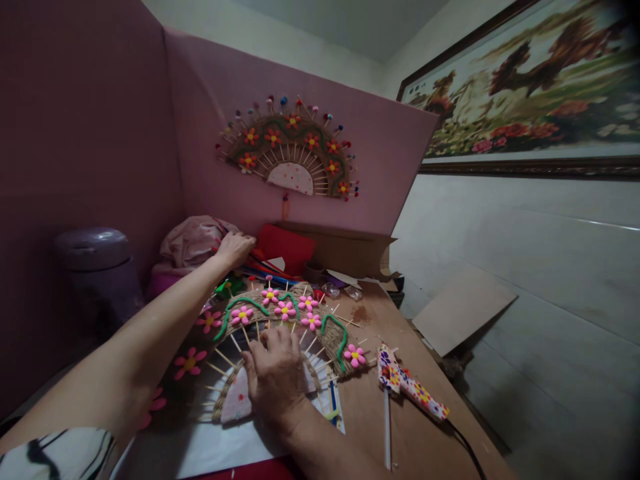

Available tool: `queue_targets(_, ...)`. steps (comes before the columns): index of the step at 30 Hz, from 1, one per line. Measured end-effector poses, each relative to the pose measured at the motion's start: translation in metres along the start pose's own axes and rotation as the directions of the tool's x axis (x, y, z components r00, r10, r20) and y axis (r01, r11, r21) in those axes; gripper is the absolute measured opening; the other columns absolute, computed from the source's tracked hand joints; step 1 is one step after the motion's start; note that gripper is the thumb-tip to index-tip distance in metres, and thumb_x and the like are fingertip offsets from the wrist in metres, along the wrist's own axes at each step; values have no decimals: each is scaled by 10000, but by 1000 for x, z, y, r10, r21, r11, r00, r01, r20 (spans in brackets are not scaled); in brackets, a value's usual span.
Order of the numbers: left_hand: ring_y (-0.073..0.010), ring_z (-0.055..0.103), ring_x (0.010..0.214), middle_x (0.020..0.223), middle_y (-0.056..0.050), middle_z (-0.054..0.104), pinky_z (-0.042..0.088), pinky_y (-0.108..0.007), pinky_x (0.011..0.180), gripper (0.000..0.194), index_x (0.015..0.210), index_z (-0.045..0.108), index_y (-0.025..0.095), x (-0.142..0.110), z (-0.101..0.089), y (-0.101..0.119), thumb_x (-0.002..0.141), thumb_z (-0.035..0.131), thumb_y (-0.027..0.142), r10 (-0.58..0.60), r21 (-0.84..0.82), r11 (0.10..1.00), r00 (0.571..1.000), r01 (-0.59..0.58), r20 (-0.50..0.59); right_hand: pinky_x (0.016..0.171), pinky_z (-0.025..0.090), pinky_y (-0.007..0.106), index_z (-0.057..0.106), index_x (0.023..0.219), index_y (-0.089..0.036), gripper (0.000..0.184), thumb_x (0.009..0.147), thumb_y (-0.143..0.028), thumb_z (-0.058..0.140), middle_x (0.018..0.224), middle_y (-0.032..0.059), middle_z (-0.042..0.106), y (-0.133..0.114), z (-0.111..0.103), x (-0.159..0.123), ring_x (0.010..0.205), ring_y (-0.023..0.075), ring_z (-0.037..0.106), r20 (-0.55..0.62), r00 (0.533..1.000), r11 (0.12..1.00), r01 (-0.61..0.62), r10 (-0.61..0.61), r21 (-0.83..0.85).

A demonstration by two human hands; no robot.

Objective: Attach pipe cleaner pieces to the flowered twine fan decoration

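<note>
A handmade fan point(280, 303) of twine and thin sticks lies on the table, decorated with pink flowers and green wavy pipe cleaners. My right hand point(280, 373) rests on its sticks and white spotted centre, thumb apart from the fingers. My left hand point(237, 248) reaches across to the back, its fingers curled beside a bundle of red and blue pipe cleaners point(265, 267). Its fingertips are partly hidden, so I cannot make out what is in them. White paper point(170, 443) lies beneath the fan.
A flowered glue gun point(413, 387) with a cord lies to the right on the brown tabletop point(365, 427). Behind are a pink cloth point(195, 240), a red sheet point(285, 247) and cardboard point(350, 250). A finished-looking fan point(295, 143) hangs on the pink panel. A lidded purple container point(97, 273) stands left.
</note>
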State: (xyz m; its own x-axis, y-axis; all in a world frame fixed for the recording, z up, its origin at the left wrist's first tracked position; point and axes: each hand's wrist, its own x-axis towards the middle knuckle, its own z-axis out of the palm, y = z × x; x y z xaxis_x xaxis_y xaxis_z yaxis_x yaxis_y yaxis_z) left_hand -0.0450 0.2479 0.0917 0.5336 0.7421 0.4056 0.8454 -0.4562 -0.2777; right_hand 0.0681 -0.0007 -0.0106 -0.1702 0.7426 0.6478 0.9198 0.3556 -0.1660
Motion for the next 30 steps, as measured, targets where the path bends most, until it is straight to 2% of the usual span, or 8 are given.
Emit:
queue_targets(7,-275,520,1005,1004,-178,643,321,-378,799,290,914,667,139,-1,-2,4,824,392,135,24,26,999,999,-23,-35,734,337,380,578,795,-189,187,865,-330,477,914,62,567,1,2,0,884,225,446,3,1000,1000,14,-14,1)
queue_targets(11,-266,484,1036,1001,-159,642,308,-389,847,232,873,657,166,1,-22,-1,814,433,165,42,-2,999,985,-43,-165,734,336,379,581,792,-188,188,864,-329,480,915,62,565,1,2,0,879,220,443,2,1000,1000,15,-14,-7)
queue_targets(18,-244,592,868,889,-127,675,383,-419,808,255,985,589,154,-3,-70,11,835,383,171,-260,-261,948,912,180,-316,766,328,374,594,808,-188,193,873,-326,475,921,62,567,-1,-2,0,887,212,441,-31,999,1000,-6,7,17)
queue_targets(20,-194,611,727,780,-77,679,437,-332,693,190,936,584,151,-9,-84,28,790,464,174,-412,-675,700,904,232,-116,789,322,376,602,829,-187,198,878,-323,467,942,65,571,0,-2,0,908,216,441,-95,995,999,-20,24,41)
queue_targets(22,-145,581,561,661,-57,653,446,-285,591,120,861,567,125,-19,-98,49,773,500,171,-394,-931,291,914,222,94,797,320,372,611,835,-182,201,882,-304,458,946,73,577,2,-2,2,916,219,445,-177,983,998,-28,38,61)
queue_targets(25,-101,556,479,618,-47,642,445,-234,521,25,711,540,117,-42,-115,78,705,563,112,-206,-952,-222,944,211,257,783,332,350,616,817,-177,249,906,-269,404,869,76,585,10,-6,7,861,206,466,-288,948,985,-92,132,148)
queue_targets(27,-98,558,458,602,-41,641,431,-212,472,25,691,549,112,-59,-121,93,698,550,88,-101,-884,-397,946,247,309,773,348,330,610,805,-176,314,932,-265,337,824,66,587,18,-10,12,822,189,485,-344,900,940,-163,267,301)
queue_targets(30,-92,537,415,562,-39,629,414,-198,424,33,668,570,100,-84,-122,110,689,552,81,13,-813,-502,942,296,335,756,382,304,600,822,-176,358,941,-318,294,836,60,609,33,-16,21,813,175,527,-360,789,768,-209,498,605)
